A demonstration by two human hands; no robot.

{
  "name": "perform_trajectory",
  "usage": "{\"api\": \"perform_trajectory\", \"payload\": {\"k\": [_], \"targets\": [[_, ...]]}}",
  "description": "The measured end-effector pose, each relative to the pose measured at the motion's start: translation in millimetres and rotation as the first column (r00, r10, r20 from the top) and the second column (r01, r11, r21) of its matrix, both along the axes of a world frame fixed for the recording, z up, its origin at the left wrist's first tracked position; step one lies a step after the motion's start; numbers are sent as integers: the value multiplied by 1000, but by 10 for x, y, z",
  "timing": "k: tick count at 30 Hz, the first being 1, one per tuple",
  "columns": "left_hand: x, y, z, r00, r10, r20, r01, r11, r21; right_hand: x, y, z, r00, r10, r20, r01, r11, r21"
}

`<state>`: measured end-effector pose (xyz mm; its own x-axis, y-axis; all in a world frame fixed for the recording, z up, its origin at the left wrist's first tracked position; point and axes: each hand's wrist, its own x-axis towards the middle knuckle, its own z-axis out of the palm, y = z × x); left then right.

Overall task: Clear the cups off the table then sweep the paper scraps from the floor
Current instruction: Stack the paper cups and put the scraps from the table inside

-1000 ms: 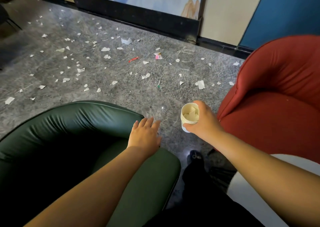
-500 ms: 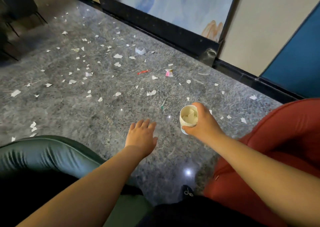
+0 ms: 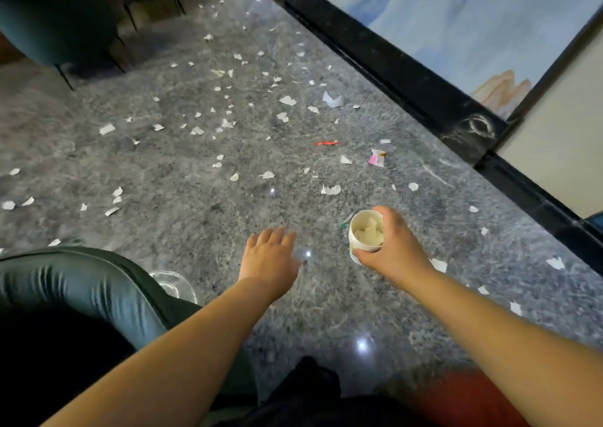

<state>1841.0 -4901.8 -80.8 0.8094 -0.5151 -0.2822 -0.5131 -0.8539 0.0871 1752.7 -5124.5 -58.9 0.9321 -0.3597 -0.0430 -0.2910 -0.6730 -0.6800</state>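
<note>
My right hand [image 3: 396, 247] grips a stack of white paper cups [image 3: 365, 232], held upright above the floor with torn paper pieces inside the top one. To its left my left hand [image 3: 269, 257] is stretched forward, palm down, fingers straight, holding nothing. White paper scraps [image 3: 287, 100] lie scattered across the grey speckled floor [image 3: 195, 178] ahead, among them a red strip [image 3: 327, 143] and a pink-and-white piece [image 3: 376, 158].
A dark green padded chair [image 3: 85, 293] fills the lower left. A red chair edge [image 3: 456, 397] shows at the bottom right. A black skirting [image 3: 391, 67] runs along the wall on the right. A dark teal chair [image 3: 55, 15] stands at the far left.
The view has swung left and forward: the red chair has slid almost out of view and more scrap-strewn floor shows. Both hands keep their pose, the cups still in my right hand.
</note>
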Motion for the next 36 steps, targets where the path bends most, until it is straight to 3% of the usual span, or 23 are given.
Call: {"api": "perform_trajectory", "payload": {"k": [13,24,36], "targets": [[2120,-27,-132,975,212,-69,-209,977,41,2456,-197,-73,987,144,-66,-145,989,-19],[3954,-404,-114,961,274,-34,-273,962,31,4465,-632,-77,974,216,-65,-216,976,6],[6122,-824,39,885,466,4,-466,884,11,7116,-1185,105,913,404,-52,-405,914,-18]]}}
